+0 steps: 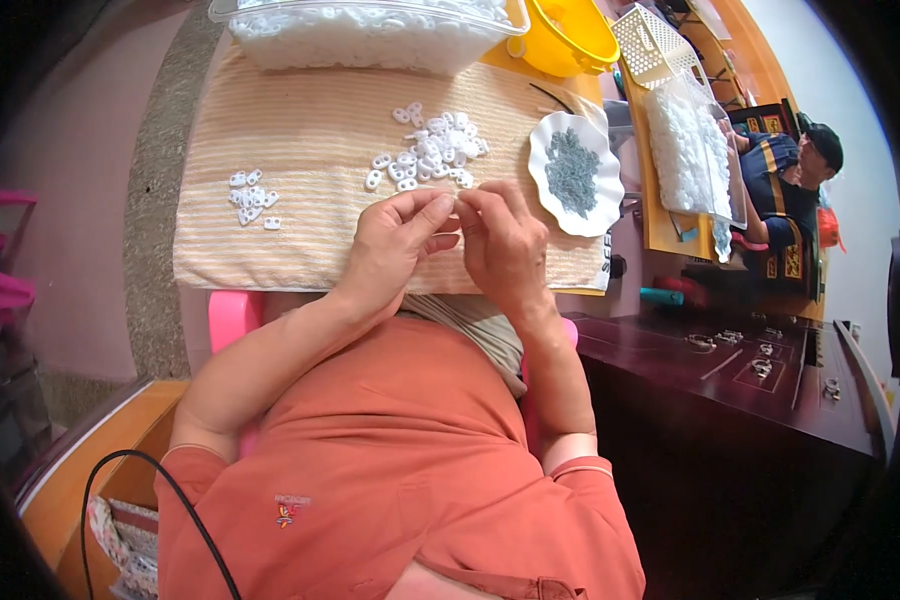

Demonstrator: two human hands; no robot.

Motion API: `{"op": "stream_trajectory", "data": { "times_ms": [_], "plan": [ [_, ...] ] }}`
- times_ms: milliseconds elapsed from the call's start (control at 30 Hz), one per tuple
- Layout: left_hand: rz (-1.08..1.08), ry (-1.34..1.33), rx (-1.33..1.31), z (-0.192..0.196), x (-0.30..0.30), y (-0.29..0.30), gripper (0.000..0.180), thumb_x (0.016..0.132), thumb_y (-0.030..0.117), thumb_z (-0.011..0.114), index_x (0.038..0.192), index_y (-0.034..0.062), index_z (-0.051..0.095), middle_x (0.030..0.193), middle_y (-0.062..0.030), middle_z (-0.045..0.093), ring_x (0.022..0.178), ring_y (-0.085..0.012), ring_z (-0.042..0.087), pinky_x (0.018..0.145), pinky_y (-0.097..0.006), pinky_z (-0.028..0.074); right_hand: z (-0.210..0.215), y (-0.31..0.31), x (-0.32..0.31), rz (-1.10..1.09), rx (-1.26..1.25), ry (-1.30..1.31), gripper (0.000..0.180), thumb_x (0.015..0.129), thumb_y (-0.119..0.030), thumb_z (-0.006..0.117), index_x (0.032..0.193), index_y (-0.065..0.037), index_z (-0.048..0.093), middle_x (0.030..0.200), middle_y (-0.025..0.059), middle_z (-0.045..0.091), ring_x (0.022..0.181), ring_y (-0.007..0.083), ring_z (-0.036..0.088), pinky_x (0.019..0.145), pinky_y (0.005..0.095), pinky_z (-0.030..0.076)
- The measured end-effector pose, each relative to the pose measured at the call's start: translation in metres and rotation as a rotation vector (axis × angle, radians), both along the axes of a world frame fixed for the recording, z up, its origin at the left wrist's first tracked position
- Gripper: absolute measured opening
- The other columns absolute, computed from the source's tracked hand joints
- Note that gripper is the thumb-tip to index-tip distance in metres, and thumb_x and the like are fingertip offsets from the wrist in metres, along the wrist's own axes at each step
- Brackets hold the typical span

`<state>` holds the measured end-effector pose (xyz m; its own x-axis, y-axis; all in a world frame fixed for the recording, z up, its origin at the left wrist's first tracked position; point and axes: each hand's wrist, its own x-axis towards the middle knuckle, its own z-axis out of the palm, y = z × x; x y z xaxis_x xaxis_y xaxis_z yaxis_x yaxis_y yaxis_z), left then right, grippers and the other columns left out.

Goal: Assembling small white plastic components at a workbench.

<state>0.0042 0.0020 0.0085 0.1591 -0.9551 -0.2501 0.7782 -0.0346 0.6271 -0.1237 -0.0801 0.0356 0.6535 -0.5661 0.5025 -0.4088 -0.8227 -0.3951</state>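
Note:
My left hand [395,240] and my right hand [507,245] meet over the near part of a striped towel [300,110], fingertips pinched together. Whatever lies between them is too small and covered to make out. Just beyond my fingers is a loose pile of small white plastic pieces with holes [440,143]. A smaller group of similar white pieces [251,200] lies to the left. Right of my right hand, a white scalloped plate [543,165] holds a heap of tiny grey bits [573,172].
A clear tub [370,55] full of white pieces stands at the far edge, beside a yellow bucket [570,38]. To the right, another person [785,170] sits by a filled clear bin [685,145] and a cream perforated basket [655,45]. A dark cabinet [720,360] stands at my right.

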Motion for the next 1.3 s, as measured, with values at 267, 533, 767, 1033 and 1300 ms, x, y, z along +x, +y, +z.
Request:
{"op": "stream_trajectory", "data": {
  "times_ms": [267, 533, 767, 1033, 1300],
  "plan": [
    [0.015, 0.061, -0.015, 0.003, 0.001, -0.001, 0.020, 0.094, 0.013, 0.060, 0.108, -0.0008, 0.063, 0.098, -0.0059, 0.066, 0.088, -0.0123, 0.063, 0.080, -0.026, 0.054, -0.003, 0.009, -0.004, 0.111, 0.347, -0.194, 0.018, 0.082, 0.000, 0.066, 0.100, -0.002, 0.066, 0.091, 0.0119, 0.062, 0.065, 0.0220, 0.062, 0.054, 0.0314, 0.049],
    [0.013, 0.028, 0.068, 0.003, 0.003, -0.002, 0.018, 0.090, 0.011, 0.066, 0.104, -0.0005, 0.064, 0.087, -0.0040, 0.066, 0.075, -0.0093, 0.063, 0.072, -0.022, 0.055, 0.003, -0.028, -0.056, -0.074, 0.563, -0.146, 0.019, 0.081, 0.001, 0.070, 0.100, 0.004, 0.065, 0.089, 0.0059, 0.061, 0.063, 0.0059, 0.051, 0.056, 0.0198, 0.042],
    [0.008, 0.012, 0.074, 0.002, 0.003, -0.001, 0.018, 0.089, 0.011, 0.067, 0.103, -0.0004, 0.064, 0.087, -0.0045, 0.066, 0.075, -0.0091, 0.063, 0.070, -0.022, 0.055, -0.003, -0.033, -0.058, -0.117, 0.362, 0.187, 0.017, 0.080, -0.006, 0.070, 0.097, -0.003, 0.069, 0.090, 0.0081, 0.064, 0.070, 0.0197, 0.060, 0.065, 0.0303, 0.048],
    [-0.002, 0.004, 0.096, 0.002, 0.002, -0.001, 0.017, 0.088, 0.010, 0.067, 0.102, -0.0002, 0.064, 0.086, -0.0040, 0.066, 0.075, -0.0090, 0.063, 0.070, -0.021, 0.055, -0.002, -0.030, -0.048, -0.094, 0.213, 0.325, 0.011, 0.082, -0.015, 0.067, 0.091, -0.011, 0.071, 0.091, 0.0083, 0.064, 0.079, 0.0287, 0.065, 0.070, 0.0379, 0.051],
    [-0.027, -0.036, 0.112, 0.002, 0.001, 0.000, 0.018, 0.089, 0.011, 0.067, 0.103, -0.0008, 0.063, 0.087, -0.0039, 0.065, 0.076, -0.0089, 0.062, 0.072, -0.022, 0.055, 0.000, -0.030, -0.046, -0.080, 0.184, 0.465, 0.003, 0.081, -0.009, 0.063, 0.083, -0.007, 0.064, 0.092, 0.0096, 0.061, 0.078, 0.0337, 0.064, 0.069, 0.0424, 0.052]
  ]
}}
